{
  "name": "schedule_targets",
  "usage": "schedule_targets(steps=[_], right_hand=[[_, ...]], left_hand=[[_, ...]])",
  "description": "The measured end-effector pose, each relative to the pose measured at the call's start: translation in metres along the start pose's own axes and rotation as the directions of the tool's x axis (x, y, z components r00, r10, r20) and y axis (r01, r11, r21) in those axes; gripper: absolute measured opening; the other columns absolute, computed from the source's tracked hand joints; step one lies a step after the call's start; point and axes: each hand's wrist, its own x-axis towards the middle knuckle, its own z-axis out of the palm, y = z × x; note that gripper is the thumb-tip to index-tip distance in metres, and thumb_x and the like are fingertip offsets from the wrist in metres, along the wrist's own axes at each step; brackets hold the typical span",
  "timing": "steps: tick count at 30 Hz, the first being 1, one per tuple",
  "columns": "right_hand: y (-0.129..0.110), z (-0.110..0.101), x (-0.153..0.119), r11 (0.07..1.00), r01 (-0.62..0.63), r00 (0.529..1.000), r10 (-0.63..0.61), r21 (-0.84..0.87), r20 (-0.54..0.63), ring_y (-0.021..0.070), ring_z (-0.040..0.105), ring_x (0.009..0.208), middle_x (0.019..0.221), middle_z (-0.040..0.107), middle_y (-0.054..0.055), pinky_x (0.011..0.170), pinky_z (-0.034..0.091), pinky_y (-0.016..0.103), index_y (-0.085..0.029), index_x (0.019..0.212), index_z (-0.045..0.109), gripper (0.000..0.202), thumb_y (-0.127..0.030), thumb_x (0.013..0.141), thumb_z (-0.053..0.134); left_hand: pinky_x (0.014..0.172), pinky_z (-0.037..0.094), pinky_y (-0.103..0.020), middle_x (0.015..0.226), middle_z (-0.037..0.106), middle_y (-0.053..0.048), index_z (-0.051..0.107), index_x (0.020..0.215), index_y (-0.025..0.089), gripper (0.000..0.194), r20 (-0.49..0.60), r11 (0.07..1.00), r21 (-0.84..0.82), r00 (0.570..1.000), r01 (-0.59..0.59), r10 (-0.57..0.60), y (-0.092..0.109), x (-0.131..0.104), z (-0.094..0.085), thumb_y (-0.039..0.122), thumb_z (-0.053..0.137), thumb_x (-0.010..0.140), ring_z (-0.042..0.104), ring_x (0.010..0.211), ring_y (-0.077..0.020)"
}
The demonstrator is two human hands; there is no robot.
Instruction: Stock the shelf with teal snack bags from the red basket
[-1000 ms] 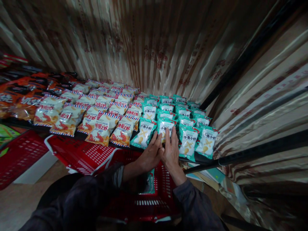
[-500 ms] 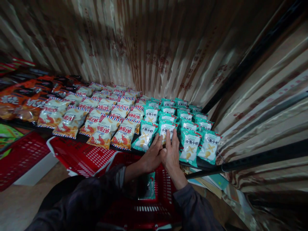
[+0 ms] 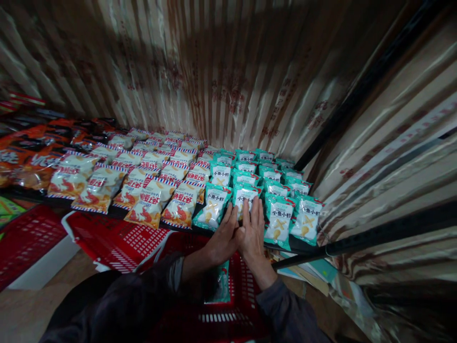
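In the head view my right hand lies against the lower front of a teal-and-white snack bag, its fingers stretched out upward. My left hand is right beside it, touching it near the thumbs, with its fingers extended along the same bag's left lower edge. Neither hand is closed round anything. To the left leans another teal snack bag, and to the right stands one more such bag. Several more teal bags line up in rows behind. My hands hide the front bag's lower part.
White-and-orange snack bags fill the shelf's middle, with orange-and-black bags farther left. Red baskets sit below the shelf; the one under my arms holds a teal bag. Black metal bars and pleated curtains border the shelf.
The view has shifted slightly, so the shelf appears a little lower and farther left. Both hands keep their place at the front teal bag, the right fingers now closer together.
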Motion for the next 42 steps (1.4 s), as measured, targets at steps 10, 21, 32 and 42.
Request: schedule_targets(steps=[10,21,32,42], right_hand=[[0.002,-0.002,-0.001,0.997,0.014,1.000,-0.014,0.077,-0.010,0.0304,0.013,0.151,0.166,-0.002,0.004,0.115,0.033,0.055,-0.033,0.156,0.006,0.069,-0.022,0.097,0.040],[0.006,-0.005,-0.002,0.988,0.055,0.998,-0.058,0.146,0.013,0.0310,0.002,0.152,0.165,-0.013,0.002,0.117,0.027,0.061,-0.034,0.156,0.003,0.073,-0.016,0.095,0.039],[0.013,-0.012,-0.001,0.986,0.108,0.994,-0.111,0.124,0.016,0.0338,0.001,0.152,0.165,-0.010,0.005,0.115,0.027,0.066,-0.031,0.156,0.002,0.076,-0.014,0.093,0.041],[0.003,-0.017,-0.005,0.986,0.134,0.989,-0.138,0.096,0.043,0.0387,-0.003,0.151,0.164,-0.017,0.003,0.113,0.025,0.069,-0.033,0.156,0.006,0.079,-0.015,0.090,0.047]], left_hand=[[0.123,0.015,-0.049,0.163,-0.003,-0.018,0.007,0.156,0.011,0.072,0.013,0.999,-0.018,0.999,-0.033,0.033,-0.004,-0.005,-0.001,0.047,0.034,0.099,-0.001,0.150,-0.0276],[0.123,0.016,-0.047,0.163,0.013,-0.017,0.013,0.155,0.011,0.068,-0.016,0.999,-0.022,0.999,-0.048,0.047,-0.002,-0.005,0.002,0.039,0.035,0.097,0.004,0.151,-0.0247],[0.123,0.019,-0.046,0.161,0.017,-0.022,0.017,0.152,0.005,0.070,0.012,1.000,0.014,1.000,-0.019,0.019,0.003,-0.008,-0.001,0.036,0.040,0.093,0.014,0.150,-0.0264],[0.121,0.026,-0.049,0.158,0.030,-0.015,0.030,0.149,0.015,0.059,-0.145,0.991,0.041,0.981,-0.124,0.129,0.006,-0.016,-0.017,0.031,0.043,0.094,0.026,0.148,-0.0253]])
